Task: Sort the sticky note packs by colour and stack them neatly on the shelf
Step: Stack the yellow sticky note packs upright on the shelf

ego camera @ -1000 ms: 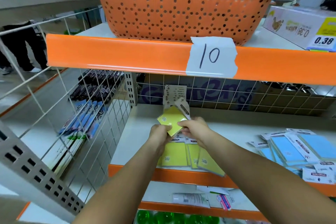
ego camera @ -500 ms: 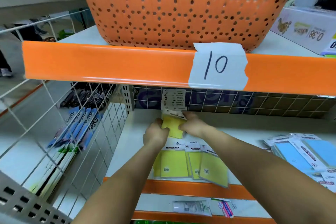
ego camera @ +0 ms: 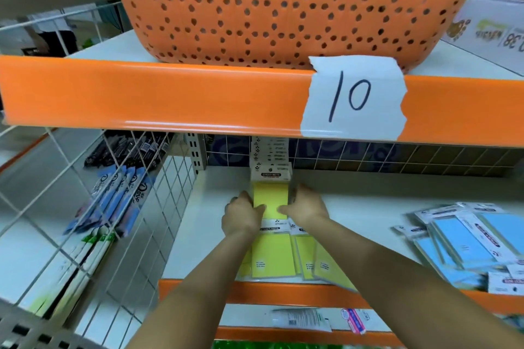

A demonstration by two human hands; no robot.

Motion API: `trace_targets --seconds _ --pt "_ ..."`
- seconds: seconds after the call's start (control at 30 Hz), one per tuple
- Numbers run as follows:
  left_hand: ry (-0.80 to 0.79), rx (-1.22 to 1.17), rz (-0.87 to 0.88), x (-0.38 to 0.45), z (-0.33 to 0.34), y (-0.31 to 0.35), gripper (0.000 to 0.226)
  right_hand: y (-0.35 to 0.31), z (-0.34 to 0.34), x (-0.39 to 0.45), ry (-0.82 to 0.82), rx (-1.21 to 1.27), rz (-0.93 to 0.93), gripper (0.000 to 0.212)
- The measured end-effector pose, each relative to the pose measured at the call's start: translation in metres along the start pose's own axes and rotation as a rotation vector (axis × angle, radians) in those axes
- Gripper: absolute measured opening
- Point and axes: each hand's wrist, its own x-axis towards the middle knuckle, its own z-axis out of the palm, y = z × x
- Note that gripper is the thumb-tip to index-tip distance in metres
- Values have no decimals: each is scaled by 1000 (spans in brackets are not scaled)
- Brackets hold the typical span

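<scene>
Gripping one yellow pack [ego camera: 270, 197] by its two long edges, the left hand [ego camera: 243, 217] and right hand [ego camera: 306, 211] hold it flat at the back of the shelf [ego camera: 368, 207], its white header just in front of the wire back grid. More yellow packs [ego camera: 283, 258] lie fanned, not squared, at the front lip. Blue packs [ego camera: 465, 238] sit in a loose heap well apart to the right. Colours look already separated; neat stacking seems barely begun, with both groups left to tidy
</scene>
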Motion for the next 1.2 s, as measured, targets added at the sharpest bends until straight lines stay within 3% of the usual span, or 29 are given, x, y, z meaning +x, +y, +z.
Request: trace_targets --seconds 0.1,0.3,0.6,1.0,1.2 --pt "-36 -2 2 2 -4 -2 34 6 7 -2 -51 -70 -15 32" --pt "-157 -48 20 12 -14 -11 29 6 13 -7 12 -179 -88 37" --pt "-176 -55 57 15 -12 -14 32 3 12 -3 2 -204 -72 41" --pt "-186 -115 47 12 -16 -14 33 13 6 -1 -80 -9 -71 34" --pt "-216 -204 3 4 -25 -12 46 12 -7 -5 -164 -44 -93 46"
